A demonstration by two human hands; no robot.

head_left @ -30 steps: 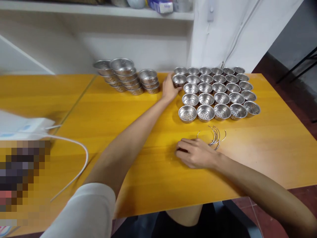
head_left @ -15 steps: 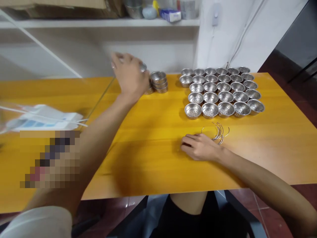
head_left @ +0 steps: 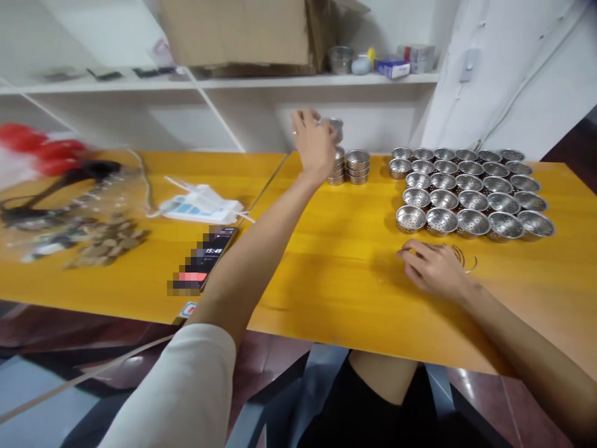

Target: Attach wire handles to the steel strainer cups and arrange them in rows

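My left hand is closed on a small perforated metal cup, lifted just above the stacked cups at the table's back edge. My fingers hide part of the cup and of the nearer stack. On the right, my right hand rests low over the table with its fingers curled together; what they hold, if anything, cannot be made out. Several thin curved metal wires lie beside and partly behind it. Beyond it, rows of the same perforated cups stand mouth up.
Left of my forearm lie a phone, a white packet and a heap of small brown pieces. Red items are farther left. A shelf behind the table bears a cardboard box.
The view has swung left, bringing in more of the table there. My left hand stays by the stacks, where a cup now shows raised in it. My right hand remains near the wires.
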